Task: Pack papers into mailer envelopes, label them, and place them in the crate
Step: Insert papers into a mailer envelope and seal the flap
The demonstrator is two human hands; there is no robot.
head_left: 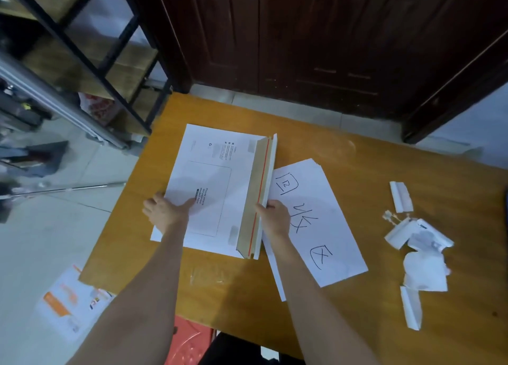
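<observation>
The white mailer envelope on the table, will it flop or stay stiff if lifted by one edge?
The mailer envelope lies flat and looks like board, so probably stiff. Its flap stands raised in the right hand, so it likely hinges.

A storeroom-like workroom: metal shelving [90, 54], wooden table [357, 172], tiled floor [41, 232].
</observation>
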